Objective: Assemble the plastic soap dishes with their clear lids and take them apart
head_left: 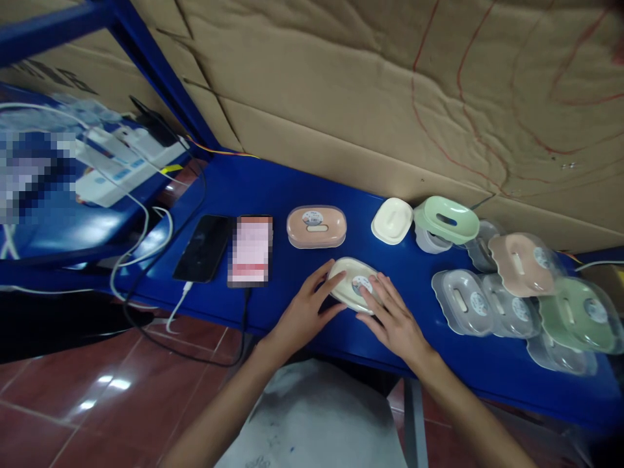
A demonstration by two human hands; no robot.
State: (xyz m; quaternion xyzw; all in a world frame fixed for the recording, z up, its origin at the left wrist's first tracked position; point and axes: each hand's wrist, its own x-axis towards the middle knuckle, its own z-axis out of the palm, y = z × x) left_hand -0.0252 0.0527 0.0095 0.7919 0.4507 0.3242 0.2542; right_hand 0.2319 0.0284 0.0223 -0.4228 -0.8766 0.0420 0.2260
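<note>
At the front edge of the blue table, a cream soap box (pixel 348 294) with a clear cover and a round label lies between my hands. My left hand (pixel 312 302) grips its left end, with thumb and forefinger apart around it. On the right end rest the fingers of my right hand (pixel 397 320), partly over the label. Behind it sit a pink soap box (pixel 316 235) with a clear cover and a cream lid-like piece (pixel 392 221).
Grey soap boxes (pixel 461 305), a pink one (pixel 519 263) and a green one (pixel 575 312) crowd the table's right side. A green piece (pixel 451 220) leans at the back. Two phones (pixel 202 248) with cables lie left, near a power strip (pixel 121 175). Cardboard (pixel 341 97) stands behind.
</note>
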